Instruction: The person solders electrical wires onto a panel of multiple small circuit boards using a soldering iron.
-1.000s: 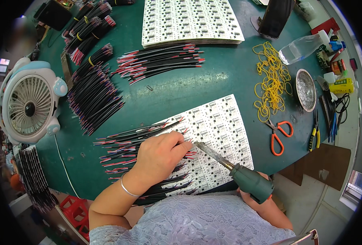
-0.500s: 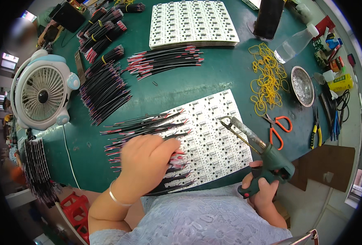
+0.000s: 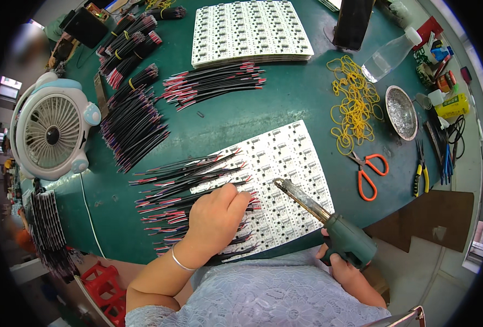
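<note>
A white circuit board panel (image 3: 290, 163) covered with small components lies slanted on the green table in front of me. Rows of black wires (image 3: 184, 175) with red and bare ends lie across its left part and stick out past its edge. My left hand (image 3: 218, 213), with a bracelet at the wrist, rests over these wires. Its thumb and fingers pinch a wire whose red end shows at the fingertips. In my right hand (image 3: 342, 267) is a green soldering gun (image 3: 350, 240), gripped by its handle. The gun's dark tip hovers over or touches the panel's middle; I cannot tell which.
Stacked panels (image 3: 252, 32) and wire bundles (image 3: 135, 125) sit farther back. A fan (image 3: 52, 134) stands left. On the right are yellow rubber bands (image 3: 353, 103), a bottle (image 3: 386, 60), a metal bowl (image 3: 401, 114), orange-handled scissors (image 3: 367, 180) and pliers (image 3: 420, 171).
My left hand has moved right and its fingertips have come to a wire on the panel. The soldering gun's tip has swung left and nearer to me, toward that hand.
</note>
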Motion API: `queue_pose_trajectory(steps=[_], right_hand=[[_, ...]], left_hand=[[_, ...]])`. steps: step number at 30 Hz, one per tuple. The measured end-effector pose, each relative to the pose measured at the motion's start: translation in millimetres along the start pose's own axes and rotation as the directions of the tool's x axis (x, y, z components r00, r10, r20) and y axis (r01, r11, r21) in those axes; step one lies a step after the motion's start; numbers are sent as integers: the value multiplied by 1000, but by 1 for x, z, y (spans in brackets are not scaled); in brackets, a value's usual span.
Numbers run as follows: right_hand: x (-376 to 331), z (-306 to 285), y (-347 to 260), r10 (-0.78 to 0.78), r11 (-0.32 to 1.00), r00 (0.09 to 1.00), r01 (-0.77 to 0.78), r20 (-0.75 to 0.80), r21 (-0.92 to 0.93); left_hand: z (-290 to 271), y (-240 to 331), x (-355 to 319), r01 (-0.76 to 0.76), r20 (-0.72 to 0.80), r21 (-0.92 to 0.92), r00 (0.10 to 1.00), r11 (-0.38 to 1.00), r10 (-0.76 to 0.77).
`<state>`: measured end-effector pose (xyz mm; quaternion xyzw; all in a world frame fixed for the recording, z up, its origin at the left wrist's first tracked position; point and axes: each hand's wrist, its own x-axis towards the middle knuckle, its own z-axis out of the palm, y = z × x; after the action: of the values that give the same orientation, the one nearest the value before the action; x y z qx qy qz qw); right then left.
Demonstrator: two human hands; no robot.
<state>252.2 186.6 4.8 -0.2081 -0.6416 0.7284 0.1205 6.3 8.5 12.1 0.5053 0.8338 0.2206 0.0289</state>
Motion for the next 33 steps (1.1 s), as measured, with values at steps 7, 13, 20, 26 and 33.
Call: queue_pose_trajectory(steps=[7,13,20,26,33], right_hand=[[14,-2,-10,-48,872,985,121,164,-474],[15,2,-11,-77,812,985,152,154,-563],[17,4,-13,-55,807,984,143,169,-572],[20,6,-16,-84,714,969,222,234,-664],[28,12,-20,-200,624,932,358,301,-695]], left_hand=[[7,-7,-3,-85,-97,-51,992,995,80],[8,-7,-1,-59,-108,-110,993,992,47],[6,-9,-3,-57,-48,-91,997,994,53],[6,-11,-3,-49,-33,-109,998,993,45],[8,-9,-1,-55,-122,-145,992,988,38]])
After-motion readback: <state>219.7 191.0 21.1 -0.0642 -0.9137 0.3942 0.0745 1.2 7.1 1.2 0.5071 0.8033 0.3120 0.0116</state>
